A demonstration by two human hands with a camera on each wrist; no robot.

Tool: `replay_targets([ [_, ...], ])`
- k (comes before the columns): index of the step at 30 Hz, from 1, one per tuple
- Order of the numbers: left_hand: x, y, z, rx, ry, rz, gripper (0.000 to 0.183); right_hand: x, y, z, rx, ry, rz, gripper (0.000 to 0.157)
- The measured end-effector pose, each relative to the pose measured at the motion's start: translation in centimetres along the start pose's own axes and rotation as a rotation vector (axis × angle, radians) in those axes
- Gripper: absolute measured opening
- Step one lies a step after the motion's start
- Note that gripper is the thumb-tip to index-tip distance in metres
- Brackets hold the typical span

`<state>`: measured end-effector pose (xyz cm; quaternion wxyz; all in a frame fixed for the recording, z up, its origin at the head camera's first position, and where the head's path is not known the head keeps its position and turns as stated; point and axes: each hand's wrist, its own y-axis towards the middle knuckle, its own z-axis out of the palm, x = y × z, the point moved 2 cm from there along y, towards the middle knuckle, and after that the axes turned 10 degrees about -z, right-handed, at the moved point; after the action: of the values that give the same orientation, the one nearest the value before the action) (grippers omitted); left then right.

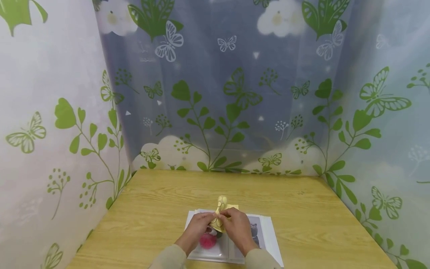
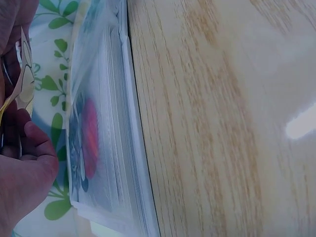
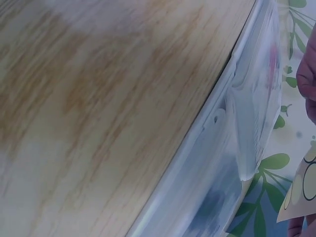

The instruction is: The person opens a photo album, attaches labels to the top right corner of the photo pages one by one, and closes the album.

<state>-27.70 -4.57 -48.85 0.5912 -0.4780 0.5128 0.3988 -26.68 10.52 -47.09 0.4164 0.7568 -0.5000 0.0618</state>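
Both hands meet above an open photo album [image 1: 270, 233] with clear plastic sleeves. Between their fingertips is a thin, curved yellow paper strip [image 1: 220, 204] with dark oval outlines. My left hand [image 1: 199, 228] pinches it from the left, while my right hand [image 1: 237, 226] pinches it close beside, from the right. The strip's upper end stands up beyond the fingers, and its lower end hangs over the left page. That page carries a picture with a round pink-red shape [image 1: 208, 241], partly covered by the left hand. In the right wrist view the strip's patterned corner [image 3: 300, 195] shows.
On the right page is a picture of a grey animal figure [image 1: 254, 231]. A flat yellow piece [image 1: 234, 206] lies at the album's far edge. The wooden table [image 1: 151, 209] reaches back to a patterned curtain [image 1: 208, 149], with further curtains along both sides.
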Motion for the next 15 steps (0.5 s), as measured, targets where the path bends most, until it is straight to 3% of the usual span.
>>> replay_targets([
  [7,-0.08,-0.01,0.06,-0.003,-0.009,-0.002,0.036,-0.2,-0.06,0.11,-0.032,0.028,0.026,0.008],
  [15,-0.35,0.08,0.28,-0.041,0.023,0.037,0.035,-0.39,0.25,-0.04,-0.069,0.15,0.152,0.008],
])
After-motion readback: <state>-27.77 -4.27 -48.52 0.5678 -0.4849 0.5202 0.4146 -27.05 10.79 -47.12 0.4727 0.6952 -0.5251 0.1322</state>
